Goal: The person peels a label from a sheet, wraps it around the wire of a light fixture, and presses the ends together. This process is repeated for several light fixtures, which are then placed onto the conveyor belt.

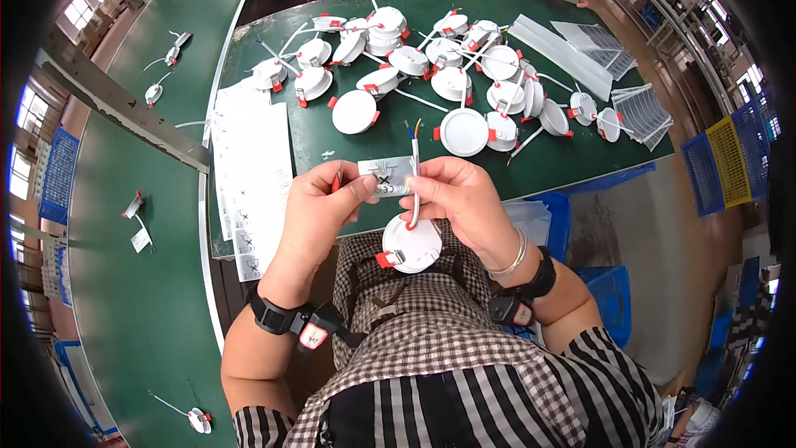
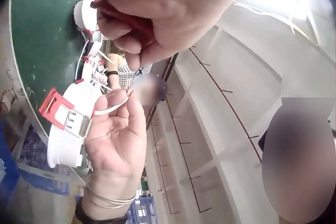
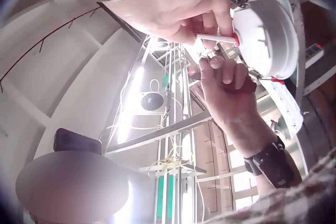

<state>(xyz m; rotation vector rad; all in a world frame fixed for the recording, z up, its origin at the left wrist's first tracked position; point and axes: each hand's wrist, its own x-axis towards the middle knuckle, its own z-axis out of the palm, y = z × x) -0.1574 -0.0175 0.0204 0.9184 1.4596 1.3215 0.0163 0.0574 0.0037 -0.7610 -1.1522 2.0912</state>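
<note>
My left hand (image 1: 323,197) pinches the left end of a silver printed label (image 1: 383,174) between thumb and fingers. A red-handled tool (image 1: 337,179) is tucked in the same hand; in the left wrist view the red handle (image 2: 137,27) lies across the palm, its working end hidden. With thumb and fingers my right hand (image 1: 461,196) pinches a white cable (image 1: 415,158) against the label's right end. Coloured wire ends stick up from the cable. Below hangs its round white downlight (image 1: 414,247), back side showing, with spring clips and red tips.
Many similar downlights (image 1: 355,111) lie piled across the green table (image 1: 323,153). Label sheets (image 1: 253,166) lie at left, more clear sheets (image 1: 655,116) at right. A conveyor (image 1: 137,282) with a few lamps runs at left. Blue crates (image 1: 604,299) stand at right; people sit opposite.
</note>
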